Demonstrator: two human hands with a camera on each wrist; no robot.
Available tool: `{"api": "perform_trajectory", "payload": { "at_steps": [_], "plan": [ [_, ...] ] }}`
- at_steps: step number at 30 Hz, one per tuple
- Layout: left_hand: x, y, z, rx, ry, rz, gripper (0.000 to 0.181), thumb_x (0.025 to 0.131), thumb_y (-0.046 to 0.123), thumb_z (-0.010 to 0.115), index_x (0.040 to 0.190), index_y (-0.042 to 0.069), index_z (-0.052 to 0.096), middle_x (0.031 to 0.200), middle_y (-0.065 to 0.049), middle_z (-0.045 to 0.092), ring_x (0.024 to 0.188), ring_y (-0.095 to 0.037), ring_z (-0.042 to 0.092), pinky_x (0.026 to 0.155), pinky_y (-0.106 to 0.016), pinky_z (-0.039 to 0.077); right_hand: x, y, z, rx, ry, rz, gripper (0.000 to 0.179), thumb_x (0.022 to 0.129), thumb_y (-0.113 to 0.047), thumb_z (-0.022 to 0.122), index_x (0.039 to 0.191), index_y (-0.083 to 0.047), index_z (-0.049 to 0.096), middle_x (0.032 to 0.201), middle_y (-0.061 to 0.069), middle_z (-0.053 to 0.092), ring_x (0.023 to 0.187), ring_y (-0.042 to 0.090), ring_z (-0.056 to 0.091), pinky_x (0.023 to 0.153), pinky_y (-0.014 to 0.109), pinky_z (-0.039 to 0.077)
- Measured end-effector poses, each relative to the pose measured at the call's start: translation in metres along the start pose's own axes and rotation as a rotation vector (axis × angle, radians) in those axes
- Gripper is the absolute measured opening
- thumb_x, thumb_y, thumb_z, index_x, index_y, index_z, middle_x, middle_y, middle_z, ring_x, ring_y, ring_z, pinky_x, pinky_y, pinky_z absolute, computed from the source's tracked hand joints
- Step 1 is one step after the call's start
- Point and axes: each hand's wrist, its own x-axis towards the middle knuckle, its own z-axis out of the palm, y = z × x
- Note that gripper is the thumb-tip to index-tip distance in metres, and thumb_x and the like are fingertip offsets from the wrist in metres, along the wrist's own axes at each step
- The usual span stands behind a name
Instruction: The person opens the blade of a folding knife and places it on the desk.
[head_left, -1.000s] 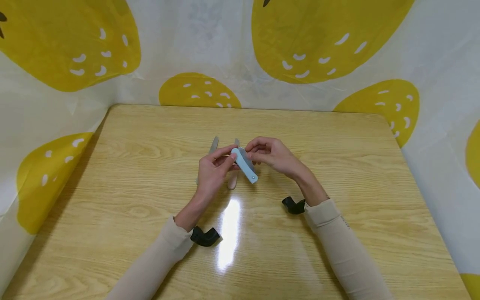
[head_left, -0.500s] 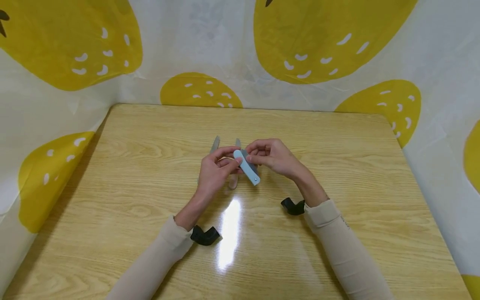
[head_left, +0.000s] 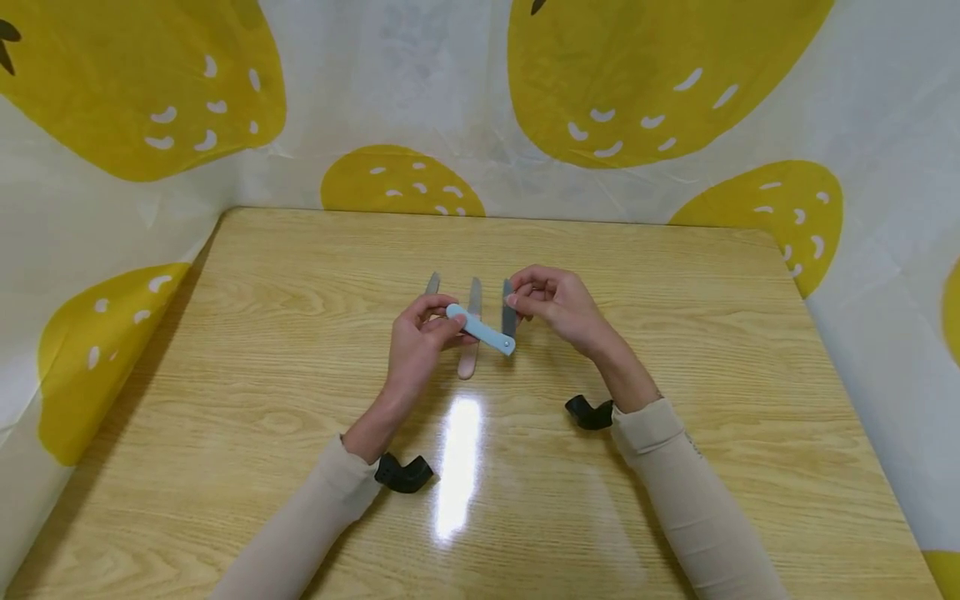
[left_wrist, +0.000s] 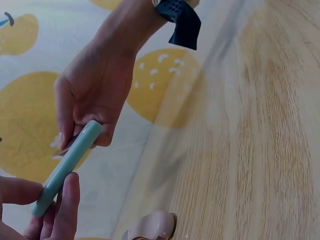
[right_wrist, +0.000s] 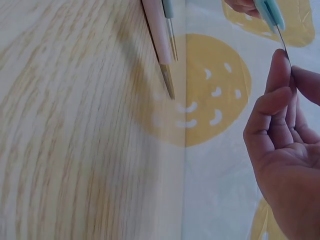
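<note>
A folding knife with a pale blue handle (head_left: pixel 487 333) is held up over the table between both hands, its blade (head_left: pixel 509 315) swung partly out at a sharp angle. My left hand (head_left: pixel 415 342) grips the handle's free end between thumb and fingers. Thumb and fingertips of my right hand (head_left: pixel 564 305) pinch the flat of the blade, which shows edge-on in the right wrist view. Beneath lies an unfolded knife with a pink handle (head_left: pixel 467 365). Farther left, another knife's blade (head_left: pixel 432 284) pokes out behind my left hand, which hides most of it; its blue-green handle (right_wrist: pixel 168 9) shows in the right wrist view.
The wood-grain table (head_left: pixel 675 350) has a sheet with yellow fruit print (head_left: pixel 405 179) standing along its back and sides. A black wrist mount (head_left: pixel 405 473) sits at the left cuff, another black mount (head_left: pixel 588 412) at the right. Bright glare (head_left: pixel 457 467) streaks the near table.
The blade has swung out of the handle, from nearly folded to a clear angle. My left hand has moved left with the handle; my right hand has shifted slightly right and up.
</note>
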Motion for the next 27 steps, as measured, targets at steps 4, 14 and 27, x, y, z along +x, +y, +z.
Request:
{"api": "perform_trajectory", "payload": {
  "at_steps": [4, 14, 27],
  "plan": [
    [0.001, -0.001, 0.0, -0.025, -0.003, 0.002, 0.025, 0.096, -0.006, 0.063, 0.121, -0.006, 0.059, 0.099, -0.006, 0.058, 0.08, -0.012, 0.075, 0.079, -0.032, 0.065, -0.001, 0.001, -0.003, 0.024, 0.034, 0.0, 0.018, 0.101, -0.008, 0.067, 0.114, 0.004, 0.065, 0.086, 0.002, 0.067, 0.07, 0.012, 0.067, 0.075, 0.04, 0.059],
    [-0.001, -0.002, -0.004, 0.311, -0.137, 0.083, 0.025, 0.096, 0.004, 0.073, 0.121, 0.004, 0.072, 0.107, -0.012, 0.068, 0.088, -0.022, 0.071, 0.08, -0.034, 0.064, -0.004, 0.003, -0.009, 0.048, 0.042, 0.027, 0.018, 0.099, -0.009, 0.069, 0.112, 0.004, 0.066, 0.087, 0.002, 0.065, 0.073, 0.022, 0.069, 0.075, 0.037, 0.058],
    [0.003, -0.002, -0.012, 0.674, -0.108, 0.378, 0.032, 0.081, 0.023, 0.091, 0.108, 0.012, 0.079, 0.091, -0.002, 0.075, 0.073, -0.011, 0.062, 0.062, -0.021, 0.052, 0.0, 0.0, -0.011, 0.064, 0.031, 0.005, 0.017, 0.099, -0.005, 0.067, 0.112, 0.006, 0.066, 0.084, 0.001, 0.066, 0.069, 0.015, 0.063, 0.071, 0.034, 0.057]
  ]
}}
